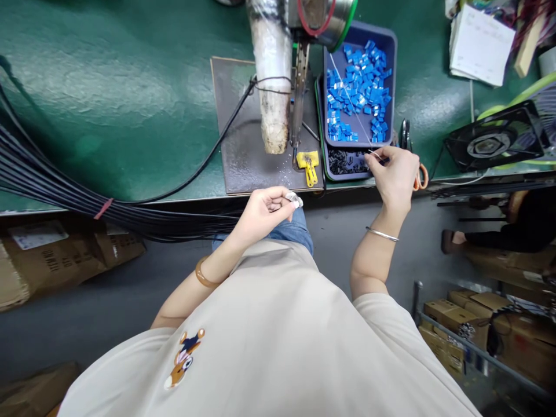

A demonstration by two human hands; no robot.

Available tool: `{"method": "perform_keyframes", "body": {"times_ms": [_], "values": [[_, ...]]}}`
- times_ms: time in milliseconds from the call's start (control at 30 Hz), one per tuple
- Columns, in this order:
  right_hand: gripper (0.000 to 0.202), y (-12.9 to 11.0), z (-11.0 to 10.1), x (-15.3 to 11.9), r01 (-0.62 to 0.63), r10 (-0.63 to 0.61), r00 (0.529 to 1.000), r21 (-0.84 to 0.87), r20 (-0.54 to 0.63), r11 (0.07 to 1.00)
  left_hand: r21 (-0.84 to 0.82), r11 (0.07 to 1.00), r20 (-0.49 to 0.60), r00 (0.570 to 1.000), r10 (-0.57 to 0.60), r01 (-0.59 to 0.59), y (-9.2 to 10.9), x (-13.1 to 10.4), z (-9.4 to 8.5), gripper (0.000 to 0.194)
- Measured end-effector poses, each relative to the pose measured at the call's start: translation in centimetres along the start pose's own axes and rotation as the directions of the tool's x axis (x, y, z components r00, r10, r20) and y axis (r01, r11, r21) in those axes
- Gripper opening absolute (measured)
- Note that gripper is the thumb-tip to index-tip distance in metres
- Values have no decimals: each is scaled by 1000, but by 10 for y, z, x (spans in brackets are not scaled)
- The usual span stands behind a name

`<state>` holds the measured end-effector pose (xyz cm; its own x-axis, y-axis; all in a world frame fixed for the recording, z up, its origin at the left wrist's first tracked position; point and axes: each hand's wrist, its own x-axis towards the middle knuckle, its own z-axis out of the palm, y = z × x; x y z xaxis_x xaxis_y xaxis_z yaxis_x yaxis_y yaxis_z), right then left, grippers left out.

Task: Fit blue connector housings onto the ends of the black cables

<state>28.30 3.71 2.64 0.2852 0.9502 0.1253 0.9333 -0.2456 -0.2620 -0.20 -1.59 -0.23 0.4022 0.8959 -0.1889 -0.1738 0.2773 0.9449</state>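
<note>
My left hand (268, 213) is closed in front of the bench edge, thumb against fingers, with whitish coverings on the fingertips. Whatever it may pinch is too small to make out. Off to the right, my right hand (394, 172) pinches the end of a thin solder wire (351, 99) over the front corner of the trays. That wire runs up to a spool (343, 26) at the top. Between the hands, a soldering iron (299, 98) points down at a yellow clip (308, 167) on a dark board (243, 156).
A white extraction tube (273, 81) hangs beside the iron. One tray (394, 75) holds blue parts, the lower tray small black parts (345, 162). Orange-handled scissors (421, 176) lie behind my right wrist. Black cables (87, 191) droop over the left edge; a fan (495, 138) stands right.
</note>
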Motion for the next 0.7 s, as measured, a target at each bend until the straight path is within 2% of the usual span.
{"method": "perform_keyframes", "body": {"times_ms": [167, 367, 533, 700], "values": [[33, 2, 3, -1, 28, -28, 1000, 7, -12, 1000, 21, 1000, 2, 1000, 8, -8, 1, 0, 1, 12], [23, 0, 4, -3, 1, -1, 1000, -9, 28, 1000, -14, 1000, -33, 999, -5, 5, 0, 3, 0, 13], [26, 4, 3, -2, 17, -17, 1000, -3, 23, 1000, -15, 1000, -30, 1000, 0, 0, -2, 3, 0, 12], [26, 0, 0, -3, 53, -53, 999, -22, -12, 998, 73, 994, -59, 995, 82, -77, 5, -1, 4, 8]]}}
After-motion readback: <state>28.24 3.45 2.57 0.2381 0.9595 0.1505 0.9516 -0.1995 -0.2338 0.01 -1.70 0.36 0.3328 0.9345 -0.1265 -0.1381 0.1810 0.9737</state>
